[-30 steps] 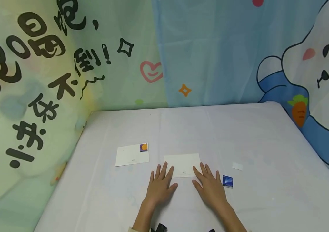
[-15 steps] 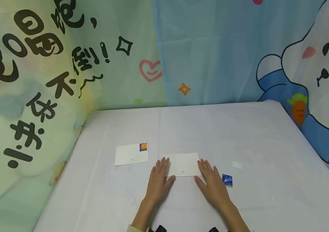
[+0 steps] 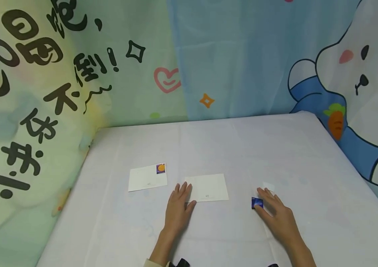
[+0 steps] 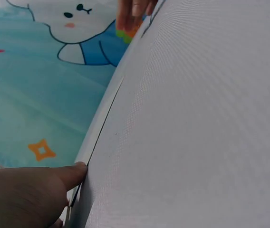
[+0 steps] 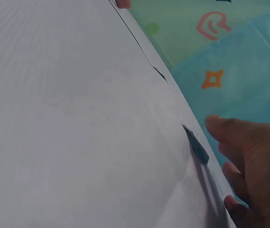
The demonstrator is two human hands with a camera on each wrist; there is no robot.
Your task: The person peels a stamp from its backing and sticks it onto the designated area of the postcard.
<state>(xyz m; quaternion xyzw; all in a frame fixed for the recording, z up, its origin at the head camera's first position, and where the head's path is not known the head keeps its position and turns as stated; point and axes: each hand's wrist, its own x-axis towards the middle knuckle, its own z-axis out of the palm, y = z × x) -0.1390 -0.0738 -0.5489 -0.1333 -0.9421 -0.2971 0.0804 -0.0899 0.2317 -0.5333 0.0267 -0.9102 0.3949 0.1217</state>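
Note:
A blank white card lies flat in the middle of the table. My left hand rests with extended fingers at its left edge and lower corner. In the left wrist view the thumb of that left hand touches the card's near edge. To the right, my right hand hovers by a small dark-blue stamp, its thumb over the stamp's lower right corner. In the right wrist view the stamp looks slightly tilted up, and the right hand has its fingers apart beside it.
Left of the middle lies another white card with a purple and orange stamp at its upper right corner. A small pale slip lies beyond the right hand, partly covered. Printed curtains border the table's far and left sides.
My right hand has left the card's right edge and moved right to the blue stamp. The left hand stays at the card's left edge. The head view has shifted slightly.

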